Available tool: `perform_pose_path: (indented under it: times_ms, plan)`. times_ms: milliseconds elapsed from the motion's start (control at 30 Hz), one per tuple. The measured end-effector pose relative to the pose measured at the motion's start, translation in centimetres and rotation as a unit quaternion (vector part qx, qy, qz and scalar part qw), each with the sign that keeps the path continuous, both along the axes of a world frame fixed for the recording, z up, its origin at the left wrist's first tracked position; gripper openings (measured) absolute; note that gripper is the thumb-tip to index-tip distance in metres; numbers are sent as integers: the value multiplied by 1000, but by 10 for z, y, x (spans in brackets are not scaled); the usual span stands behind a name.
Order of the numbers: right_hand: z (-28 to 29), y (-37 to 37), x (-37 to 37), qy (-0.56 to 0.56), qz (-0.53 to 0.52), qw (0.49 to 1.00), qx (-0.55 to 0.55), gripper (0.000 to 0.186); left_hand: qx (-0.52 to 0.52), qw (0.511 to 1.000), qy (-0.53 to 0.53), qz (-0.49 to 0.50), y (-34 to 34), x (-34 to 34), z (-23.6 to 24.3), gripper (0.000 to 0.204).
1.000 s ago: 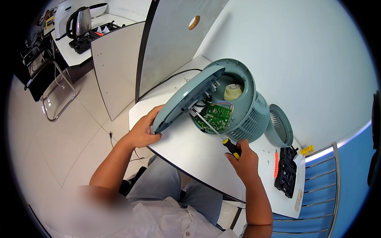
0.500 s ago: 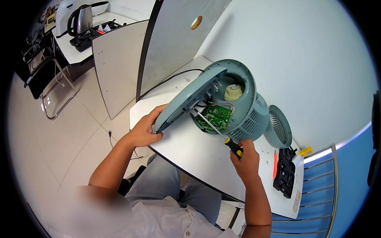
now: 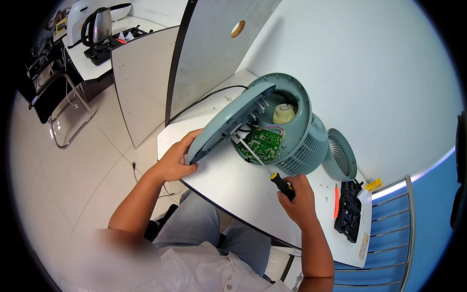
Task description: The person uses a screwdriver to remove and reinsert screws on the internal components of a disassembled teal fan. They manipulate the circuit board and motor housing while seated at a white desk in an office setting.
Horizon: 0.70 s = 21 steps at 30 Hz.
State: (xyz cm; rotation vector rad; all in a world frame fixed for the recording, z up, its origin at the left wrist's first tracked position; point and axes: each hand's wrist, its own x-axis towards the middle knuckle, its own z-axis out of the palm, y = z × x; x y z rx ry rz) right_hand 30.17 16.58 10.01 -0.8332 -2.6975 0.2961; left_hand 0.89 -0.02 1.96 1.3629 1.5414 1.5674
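My left hand (image 3: pixel 178 158) is closed on the lower edge of a round grey-green cover (image 3: pixel 214 127), which tilts up from the open end of a slatted housing (image 3: pixel 307 151). In my right hand (image 3: pixel 297 198) is a screwdriver (image 3: pixel 280 183) with a black and yellow handle. Its shaft slants up and left, and the tip reaches the inner side of the cover beside a small white part (image 3: pixel 237 137); exact contact is too small to tell. Between cover and housing shows a green circuit board (image 3: pixel 262 145) with thin wires. A cream round part (image 3: pixel 283 114) sits inside the housing.
A grey-green grille ring (image 3: pixel 341 155) leans at the right by the wall. Nearby lie an orange-handled tool (image 3: pixel 336 202) and a black tool case (image 3: pixel 349 211). Small screws dot the white table (image 3: pixel 224 173). A black cord (image 3: pixel 204 101) runs left past the grey partition (image 3: pixel 206 53).
The screwdriver handle has turned in my right hand, showing more black, and shifted slightly left. My left hand keeps its hold on the cover.
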Motion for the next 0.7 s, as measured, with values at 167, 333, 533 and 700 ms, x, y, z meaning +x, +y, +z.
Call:
perform_pose_path:
  times_ms: [167, 333, 533, 700]
  plan:
    - [-6, 2, -3, 43, -21, 998, 26, 36, 10, 1000, 12, 0, 0, 0, 0, 82]
    - [-8, -1, -5, 25, -47, 998, -30, 33, 4, 1000, 3, 1, 0, 0, -1, 82]
    - [-10, 7, 3, 65, 14, 998, -3, 33, -3, 1000, 8, 2, -1, -1, -1, 83]
    - [-8, 5, 1, 57, -7, 998, 9, 32, -10, 1000, -15, 0, 0, 0, -1, 82]
